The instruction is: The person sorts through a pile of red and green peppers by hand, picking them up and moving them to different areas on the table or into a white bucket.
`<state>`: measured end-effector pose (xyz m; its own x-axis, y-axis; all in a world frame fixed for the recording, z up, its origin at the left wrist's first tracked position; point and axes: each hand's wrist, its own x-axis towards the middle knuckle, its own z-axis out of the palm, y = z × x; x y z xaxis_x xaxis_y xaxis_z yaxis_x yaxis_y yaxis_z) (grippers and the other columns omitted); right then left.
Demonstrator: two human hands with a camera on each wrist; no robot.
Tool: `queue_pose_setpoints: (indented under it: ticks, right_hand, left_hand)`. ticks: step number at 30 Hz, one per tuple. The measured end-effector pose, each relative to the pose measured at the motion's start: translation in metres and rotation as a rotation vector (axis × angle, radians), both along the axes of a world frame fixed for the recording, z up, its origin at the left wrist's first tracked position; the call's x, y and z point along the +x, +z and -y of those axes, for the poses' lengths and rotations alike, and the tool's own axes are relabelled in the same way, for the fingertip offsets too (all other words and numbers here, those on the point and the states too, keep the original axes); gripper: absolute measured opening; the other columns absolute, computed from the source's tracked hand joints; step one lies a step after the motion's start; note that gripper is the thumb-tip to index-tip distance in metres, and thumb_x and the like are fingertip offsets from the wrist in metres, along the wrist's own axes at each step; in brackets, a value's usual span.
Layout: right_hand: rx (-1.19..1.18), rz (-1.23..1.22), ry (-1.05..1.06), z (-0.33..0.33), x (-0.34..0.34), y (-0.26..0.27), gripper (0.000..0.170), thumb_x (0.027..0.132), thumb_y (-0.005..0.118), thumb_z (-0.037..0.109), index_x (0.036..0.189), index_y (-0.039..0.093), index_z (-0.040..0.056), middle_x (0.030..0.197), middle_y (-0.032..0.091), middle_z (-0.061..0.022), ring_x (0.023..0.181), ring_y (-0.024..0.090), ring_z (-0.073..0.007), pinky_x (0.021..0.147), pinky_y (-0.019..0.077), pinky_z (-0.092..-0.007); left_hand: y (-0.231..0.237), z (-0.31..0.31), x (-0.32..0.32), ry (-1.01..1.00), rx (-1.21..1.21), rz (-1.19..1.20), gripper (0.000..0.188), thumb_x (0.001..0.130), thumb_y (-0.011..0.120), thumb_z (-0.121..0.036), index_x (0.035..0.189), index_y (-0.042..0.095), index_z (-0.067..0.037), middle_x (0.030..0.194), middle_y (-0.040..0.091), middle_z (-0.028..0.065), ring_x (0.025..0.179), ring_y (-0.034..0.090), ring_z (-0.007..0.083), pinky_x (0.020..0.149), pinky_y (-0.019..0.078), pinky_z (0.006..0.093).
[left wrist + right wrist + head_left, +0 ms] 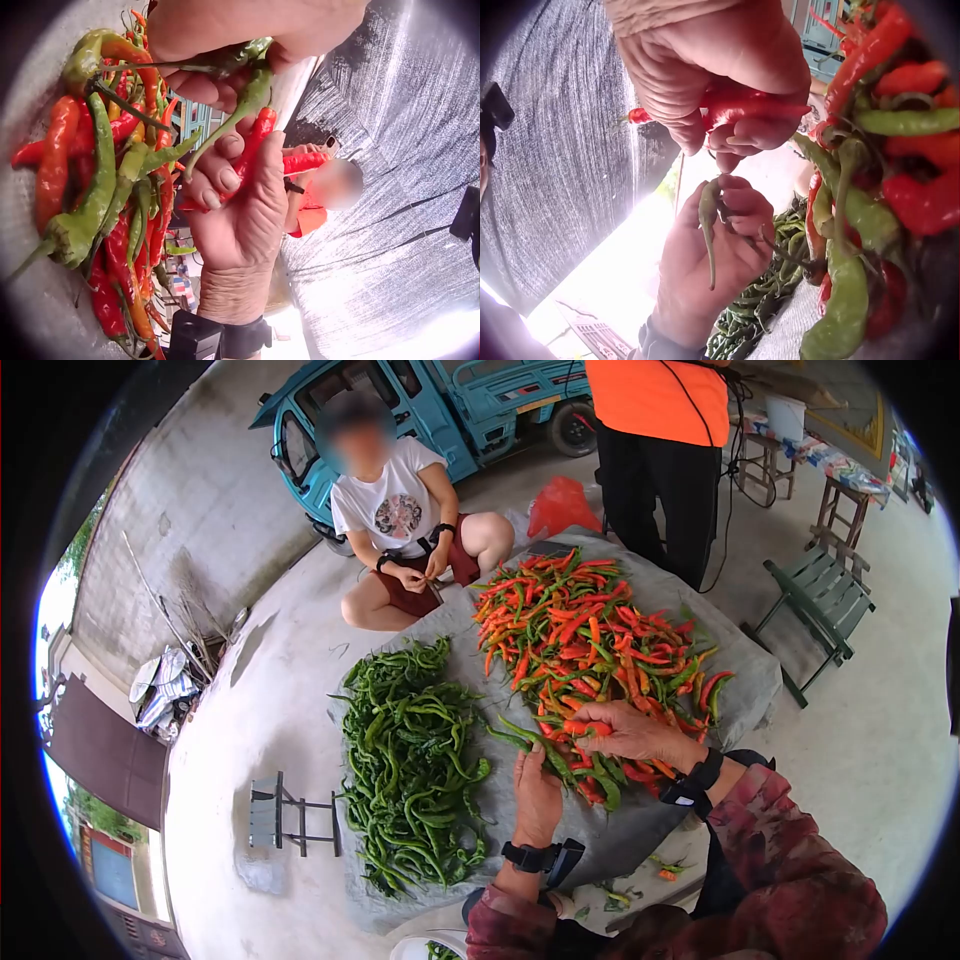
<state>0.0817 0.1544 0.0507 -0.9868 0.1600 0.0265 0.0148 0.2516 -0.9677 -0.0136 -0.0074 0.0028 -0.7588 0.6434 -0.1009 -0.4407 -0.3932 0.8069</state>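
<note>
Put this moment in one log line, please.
left hand: holds green peppers | right hand: holds red peppers | green pile, red-and-green pile: on grey sheet

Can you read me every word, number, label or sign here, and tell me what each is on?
No text can be read.
Blue metal cargo vehicle: pale side markings, too small to read.
White short-sleeved T-shirt: round print, no words discernible.
Black boxy device on the right wrist: tiny pale marks, too blurred to read.
</note>
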Motion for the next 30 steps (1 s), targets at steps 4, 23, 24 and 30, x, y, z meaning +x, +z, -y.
queue_pose_setpoints:
  ticks: [4,23,24,30]
  right_hand:
    - [-0.088,-0.053,0.026,0.001,0.0,-0.001,0.04,0.09,0.066,0.026,0.118,0.056,-0.0017,0.09,0.064,-0.0039,0.077,0.057,-0.0085,0.067,0.0464,-0.0253]
    - [-0.101,-0.075,0.008,0.006,-0.007,-0.019,0.06,0.091,0.065,0.039,0.127,0.048,-0.0049,0.111,0.062,-0.009,0.101,0.057,-0.0136,0.087,0.0472,-0.0287]
    - [-0.096,-0.06,-0.005,0.01,-0.006,-0.014,0.061,0.091,0.065,0.041,0.128,0.048,-0.004,0.112,0.062,-0.0094,0.102,0.057,-0.0145,0.088,0.047,-0.0289]
    - [0.155,-0.148,-0.05,0.023,-0.007,-0.024,0.061,0.092,0.059,0.047,0.13,0.048,0.0,0.109,0.061,-0.0136,0.099,0.059,-0.0201,0.084,0.0469,-0.0317]
  left_hand:
    - [0.007,0.002,0.0,-0.14,0.025,0.052,0.025,0.099,0.042,-0.029,0.102,0.054,-0.006,0.089,0.062,0.008,0.079,0.06,0.0215,0.072,0.0471,0.0345]
    - [0.0,-0.003,0.006,-0.15,0.041,-0.107,0.021,0.091,0.066,-0.017,0.108,0.061,-0.008,0.092,0.064,0.0006,0.075,0.057,0.0116,0.065,0.0451,0.0264]
    - [-0.002,-0.003,0.006,-0.159,0.032,-0.103,0.02,0.09,0.066,-0.016,0.108,0.061,-0.008,0.092,0.064,0.0004,0.076,0.057,0.0112,0.066,0.0451,0.0261]
    - [-0.007,-0.003,0.006,-0.166,0.035,-0.071,0.016,0.092,0.064,-0.014,0.106,0.062,-0.008,0.093,0.065,-0.0006,0.076,0.057,0.0101,0.066,0.0451,0.0261]
